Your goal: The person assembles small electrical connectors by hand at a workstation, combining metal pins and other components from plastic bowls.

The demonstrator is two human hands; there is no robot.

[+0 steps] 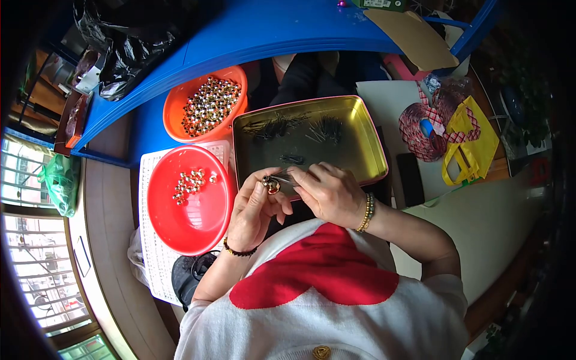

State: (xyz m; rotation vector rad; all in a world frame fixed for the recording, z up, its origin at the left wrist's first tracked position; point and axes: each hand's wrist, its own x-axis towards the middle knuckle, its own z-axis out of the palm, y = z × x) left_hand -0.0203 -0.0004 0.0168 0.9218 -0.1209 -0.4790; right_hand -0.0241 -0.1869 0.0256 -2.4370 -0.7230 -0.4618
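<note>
My left hand (245, 219) pinches a small shiny gold ball (273, 186) between thumb and fingers, above the near edge of a gold-coloured tin tray (363, 150). Close beside it, my right hand (333, 195) is closed on a bunch of thin dark strands (284, 178) that meet the ball. Whether they pass into the ball is hidden by the fingers. Inside the tray lie loose bundles of similar dark strands (326, 129) and a smaller dark clump (292, 159). Left of my left hand, a red bowl (161, 201) holds several gold balls (187, 187).
An orange bowl (171, 114) full of shiny balls stands behind the red one. A white plastic basket (157, 273) is under the bowls. A blue table (258, 30) spans the far side. To the right are a black phone (410, 180), checked ribbon rolls (416, 132) and a yellow bag (480, 147).
</note>
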